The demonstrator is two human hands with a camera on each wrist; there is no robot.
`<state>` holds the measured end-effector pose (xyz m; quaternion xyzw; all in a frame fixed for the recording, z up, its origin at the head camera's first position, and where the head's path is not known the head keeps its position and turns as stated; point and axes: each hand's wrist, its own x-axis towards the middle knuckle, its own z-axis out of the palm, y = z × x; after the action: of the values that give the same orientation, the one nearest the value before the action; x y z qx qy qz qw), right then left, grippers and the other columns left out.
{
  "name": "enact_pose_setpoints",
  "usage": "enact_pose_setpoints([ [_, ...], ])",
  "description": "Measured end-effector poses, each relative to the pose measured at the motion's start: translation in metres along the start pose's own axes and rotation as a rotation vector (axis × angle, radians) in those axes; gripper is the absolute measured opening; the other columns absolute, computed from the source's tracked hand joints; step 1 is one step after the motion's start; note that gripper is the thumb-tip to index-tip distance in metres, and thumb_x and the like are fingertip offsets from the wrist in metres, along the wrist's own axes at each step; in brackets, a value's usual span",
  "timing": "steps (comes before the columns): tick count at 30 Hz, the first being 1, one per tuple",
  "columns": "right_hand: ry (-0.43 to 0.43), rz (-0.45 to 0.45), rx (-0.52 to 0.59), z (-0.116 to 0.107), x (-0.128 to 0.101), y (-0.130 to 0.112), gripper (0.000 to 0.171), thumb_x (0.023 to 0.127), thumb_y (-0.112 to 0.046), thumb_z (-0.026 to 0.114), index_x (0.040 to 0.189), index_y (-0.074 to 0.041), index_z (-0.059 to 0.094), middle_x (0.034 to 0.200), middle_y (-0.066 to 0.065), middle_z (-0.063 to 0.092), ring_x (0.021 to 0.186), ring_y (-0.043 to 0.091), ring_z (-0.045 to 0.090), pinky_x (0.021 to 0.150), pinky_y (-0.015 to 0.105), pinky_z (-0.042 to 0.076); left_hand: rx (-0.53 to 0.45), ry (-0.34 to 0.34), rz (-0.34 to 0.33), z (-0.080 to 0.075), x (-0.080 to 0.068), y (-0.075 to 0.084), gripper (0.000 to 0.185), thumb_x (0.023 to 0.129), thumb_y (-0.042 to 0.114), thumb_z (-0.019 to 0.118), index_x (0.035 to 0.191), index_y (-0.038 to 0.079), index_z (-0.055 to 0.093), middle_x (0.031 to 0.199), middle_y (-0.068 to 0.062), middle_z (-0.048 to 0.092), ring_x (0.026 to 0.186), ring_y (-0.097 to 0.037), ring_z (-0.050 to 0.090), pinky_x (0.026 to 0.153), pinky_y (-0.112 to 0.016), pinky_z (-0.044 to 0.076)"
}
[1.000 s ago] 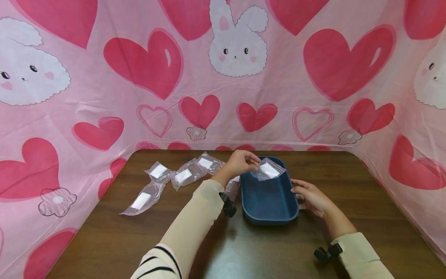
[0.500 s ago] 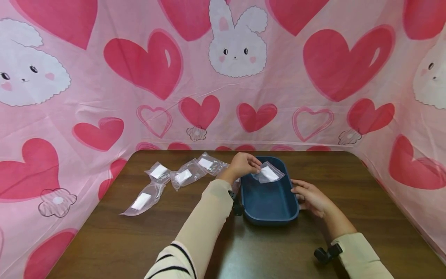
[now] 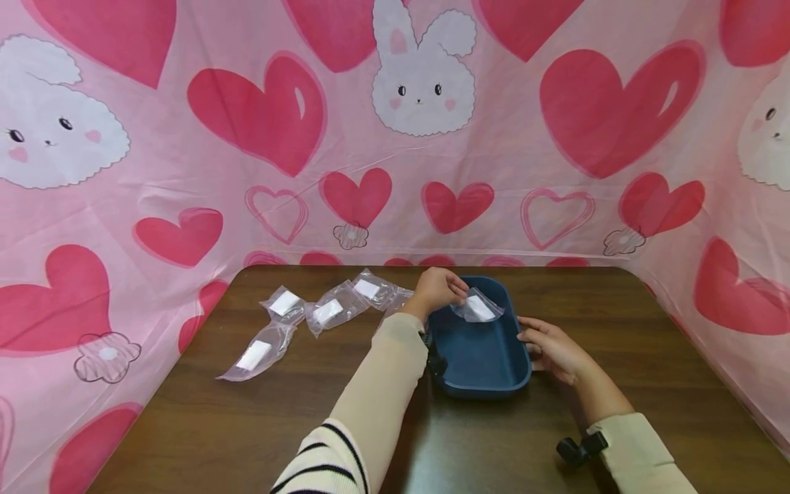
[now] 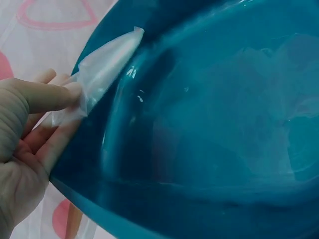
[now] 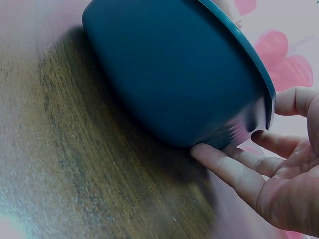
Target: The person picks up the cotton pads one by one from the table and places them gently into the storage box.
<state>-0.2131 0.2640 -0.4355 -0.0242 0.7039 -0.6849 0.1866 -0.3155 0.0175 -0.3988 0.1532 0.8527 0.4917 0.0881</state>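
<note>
Bag [image 3: 479, 308] lower; wrist view: left thumb [image 4: 52, 97]

I count two hands, my left hand [image 3: 441, 289] and my right hand [image 3: 555, 351], one blue tub [image 3: 481, 360] and one desk [image 3: 617, 302]. One clear bag [image 3: 479, 309] is in my left hand, four more bags [image 3: 256, 354] [image 3: 285, 303] [image 3: 328, 312] [image 3: 367, 289] lie in plain sight, and at least one further bag [image 3: 400, 300] is partly hidden. I see two black wrist devices [image 3: 437, 361] [image 3: 581, 449] and three printed rabbits [image 3: 426, 96] [image 3: 58, 134] [image 3: 771, 134].
</note>
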Motion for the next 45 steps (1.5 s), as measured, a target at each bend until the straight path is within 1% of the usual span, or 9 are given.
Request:
enact_pose_setpoints([
  [5, 0.008, 0.011, -0.007, -0.002, 0.001, 0.0, 0.063, 0.1, -0.013, 0.047, 0.151, 0.008, 0.017, 0.116, 0.011, 0.061, 0.093, 0.018, 0.064, 0.078, 0.047, 0.056, 0.035, -0.018, -0.022, 0.0, -0.003, 0.004, 0.016, 0.079, 0.0, 0.078, 0.095, 0.004, 0.076, 0.077, -0.001, 0.072, 0.077, -0.011, 0.067, 0.077, -0.026, 0.055],
  [9, 0.004, 0.016, -0.015, -0.002, 0.001, 0.0, 0.064, 0.1, -0.015, 0.048, 0.151, 0.007, 0.017, 0.12, 0.013, 0.06, 0.095, 0.019, 0.063, 0.08, 0.048, 0.055, 0.06, -0.027, -0.004, -0.001, -0.004, 0.003, 0.016, 0.079, -0.001, 0.078, 0.094, 0.004, 0.076, 0.079, -0.001, 0.073, 0.078, -0.011, 0.067, 0.076, -0.025, 0.055],
  [13, 0.002, 0.013, -0.011, -0.002, 0.001, 0.0, 0.063, 0.1, -0.015, 0.048, 0.151, 0.007, 0.017, 0.12, 0.013, 0.059, 0.094, 0.019, 0.064, 0.08, 0.048, 0.055, 0.032, -0.04, 0.021, -0.001, -0.003, 0.0, 0.018, 0.078, -0.002, 0.079, 0.095, 0.004, 0.076, 0.082, -0.003, 0.074, 0.08, -0.012, 0.069, 0.078, -0.026, 0.055],
  [17, 0.004, 0.012, -0.012, -0.001, 0.001, 0.0, 0.063, 0.1, -0.014, 0.048, 0.151, 0.007, 0.018, 0.119, 0.013, 0.059, 0.094, 0.019, 0.063, 0.079, 0.048, 0.056, -0.011, -0.057, 0.025, -0.003, -0.004, -0.001, 0.019, 0.079, -0.002, 0.078, 0.097, 0.005, 0.076, 0.086, -0.004, 0.074, 0.083, -0.013, 0.07, 0.082, -0.028, 0.055],
  [23, 0.007, 0.023, -0.025, -0.001, 0.001, 0.0, 0.063, 0.1, -0.015, 0.048, 0.151, 0.007, 0.018, 0.121, 0.014, 0.058, 0.095, 0.02, 0.063, 0.08, 0.048, 0.055, 0.003, -0.092, 0.087, -0.006, -0.004, -0.002, 0.029, 0.076, -0.002, 0.081, 0.104, 0.003, 0.075, 0.101, -0.011, 0.073, 0.086, -0.014, 0.068, 0.078, -0.025, 0.055],
  [27, 0.01, 0.028, -0.029, -0.001, 0.0, -0.001, 0.062, 0.101, -0.016, 0.047, 0.151, 0.007, 0.018, 0.123, 0.016, 0.058, 0.095, 0.021, 0.063, 0.081, 0.048, 0.055, 0.001, -0.098, 0.116, -0.01, -0.005, -0.003, 0.032, 0.074, 0.002, 0.084, 0.105, 0.002, 0.075, 0.104, -0.012, 0.073, 0.085, -0.014, 0.066, 0.076, -0.023, 0.054],
  [31, 0.016, 0.03, -0.036, 0.0, 0.0, -0.001, 0.062, 0.101, -0.016, 0.047, 0.15, 0.007, 0.019, 0.123, 0.017, 0.058, 0.095, 0.021, 0.063, 0.081, 0.048, 0.055, -0.019, -0.093, 0.135, -0.016, -0.008, -0.004, 0.033, 0.074, 0.007, 0.085, 0.105, 0.003, 0.075, 0.104, -0.012, 0.073, 0.085, -0.013, 0.066, 0.076, -0.024, 0.055],
  [36, 0.021, 0.029, -0.043, 0.0, -0.001, -0.002, 0.062, 0.101, -0.017, 0.047, 0.15, 0.008, 0.019, 0.122, 0.016, 0.059, 0.094, 0.021, 0.063, 0.081, 0.048, 0.055, -0.064, -0.06, 0.159, -0.023, -0.009, -0.009, 0.031, 0.075, 0.008, 0.085, 0.105, 0.003, 0.075, 0.101, -0.008, 0.073, 0.086, -0.014, 0.067, 0.076, -0.026, 0.056],
  [45, 0.02, 0.026, -0.049, 0.0, -0.002, -0.002, 0.061, 0.101, -0.017, 0.047, 0.15, 0.009, 0.019, 0.118, 0.013, 0.061, 0.094, 0.021, 0.063, 0.08, 0.048, 0.055, -0.145, -0.009, 0.125, -0.031, -0.016, -0.013, 0.031, 0.079, 0.016, 0.082, 0.108, 0.006, 0.075, 0.098, 0.0, 0.072, 0.091, -0.016, 0.064, 0.078, -0.029, 0.056],
])
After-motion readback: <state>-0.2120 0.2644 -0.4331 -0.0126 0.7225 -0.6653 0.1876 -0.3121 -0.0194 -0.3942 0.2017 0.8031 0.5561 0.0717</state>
